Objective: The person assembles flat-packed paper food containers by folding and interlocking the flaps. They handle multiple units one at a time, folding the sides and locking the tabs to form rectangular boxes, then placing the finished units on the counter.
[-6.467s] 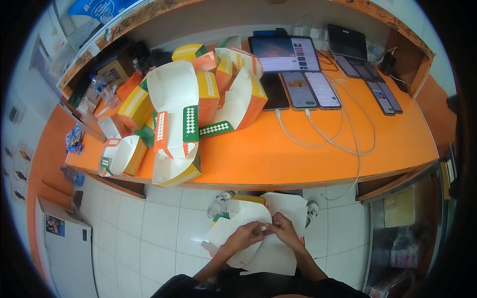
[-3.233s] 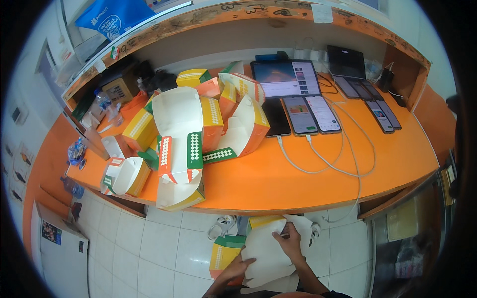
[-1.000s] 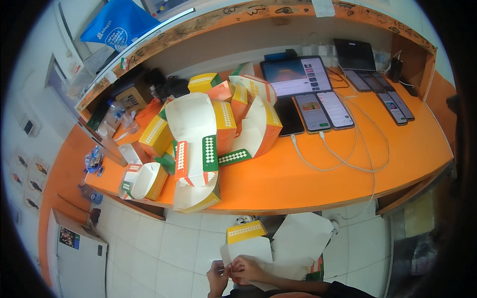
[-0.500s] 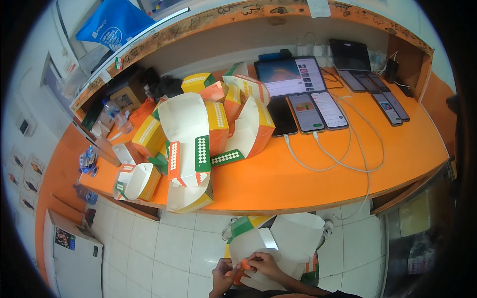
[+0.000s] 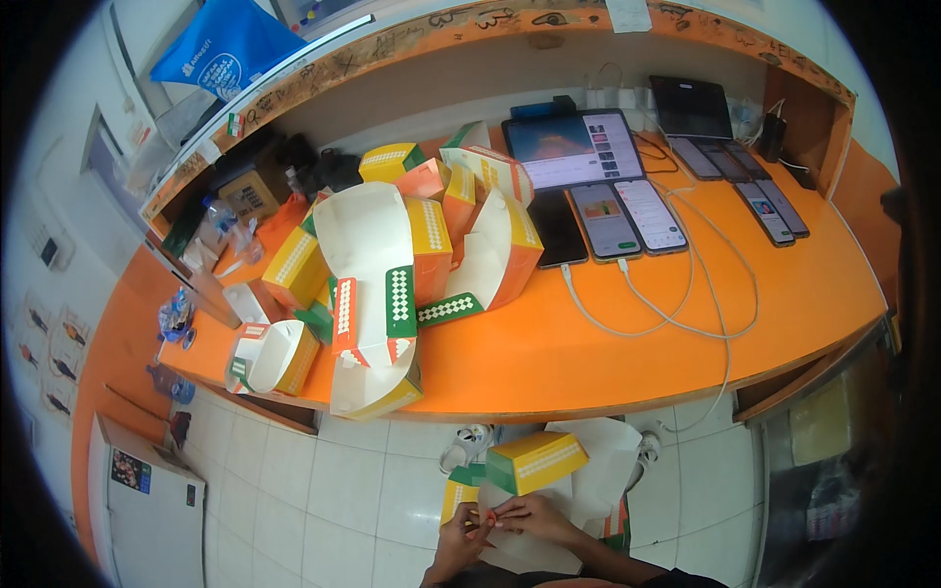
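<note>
In my lap sits a folded cardboard food box (image 5: 537, 463), yellow and green outside with a white diamond pattern. My left hand (image 5: 463, 539) and my right hand (image 5: 534, 515) meet at its near edge, fingers closed on a small orange part of the card. Their fingertips almost touch and hide most of that part. Under and beside this box lie more white card pieces (image 5: 610, 463) with their pale insides up. A pile of similar boxes, the nearest an open white-lined box (image 5: 365, 235), stands on the orange desk above my hands.
The orange desk (image 5: 588, 363) curves across in front of me. Phones (image 5: 605, 220), a tablet (image 5: 559, 147) and white charging cables (image 5: 676, 318) occupy its right side. One cable hangs over the front edge. A shoe (image 5: 465, 448) is on the tiled floor; a white cabinet (image 5: 152, 510) stands left.
The box in my lap has turned so its yellow side and green end now face up, where its white inside showed before. My hands have drawn closer together, and a shoe has come into sight.
</note>
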Demonstrator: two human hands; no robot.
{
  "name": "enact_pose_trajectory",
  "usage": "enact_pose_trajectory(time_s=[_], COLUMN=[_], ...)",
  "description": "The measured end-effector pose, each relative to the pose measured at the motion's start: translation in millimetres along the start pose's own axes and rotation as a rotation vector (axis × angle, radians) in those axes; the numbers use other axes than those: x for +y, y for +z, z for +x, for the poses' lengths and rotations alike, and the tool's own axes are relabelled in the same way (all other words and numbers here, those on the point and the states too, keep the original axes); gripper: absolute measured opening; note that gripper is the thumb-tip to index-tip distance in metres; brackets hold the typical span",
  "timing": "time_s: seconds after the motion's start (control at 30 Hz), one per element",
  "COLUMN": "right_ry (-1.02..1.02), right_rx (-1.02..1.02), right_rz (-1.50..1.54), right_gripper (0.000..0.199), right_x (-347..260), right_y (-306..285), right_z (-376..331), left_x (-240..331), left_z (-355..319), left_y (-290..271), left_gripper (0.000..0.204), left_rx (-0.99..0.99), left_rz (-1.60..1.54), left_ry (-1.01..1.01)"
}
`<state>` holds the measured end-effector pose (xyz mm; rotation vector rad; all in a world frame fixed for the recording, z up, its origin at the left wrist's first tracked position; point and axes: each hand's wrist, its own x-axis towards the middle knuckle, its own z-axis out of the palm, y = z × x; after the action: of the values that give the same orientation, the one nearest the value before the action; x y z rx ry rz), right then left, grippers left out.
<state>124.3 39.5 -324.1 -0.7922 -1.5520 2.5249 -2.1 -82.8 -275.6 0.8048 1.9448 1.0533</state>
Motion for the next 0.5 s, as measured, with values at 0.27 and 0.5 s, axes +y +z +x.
enact_pose_trajectory(time_s=[0.27,0.5], right_ry=[-0.012,-0.131], right_rx=[0.2,0.389], right_rz=[-0.023,0.092], right_gripper=[0.025,0.021], right_x=[-14,2], right_y=[-18,-23], right_z=[-34,-32], left_x=[0,9], left_z=[22,37], left_y=[26,38], left_gripper=[0.023,0.024], left_rx=[-0.213,-0.245], left_rz=[-0.257,-0.175], left_ry=[0.109,0.17])
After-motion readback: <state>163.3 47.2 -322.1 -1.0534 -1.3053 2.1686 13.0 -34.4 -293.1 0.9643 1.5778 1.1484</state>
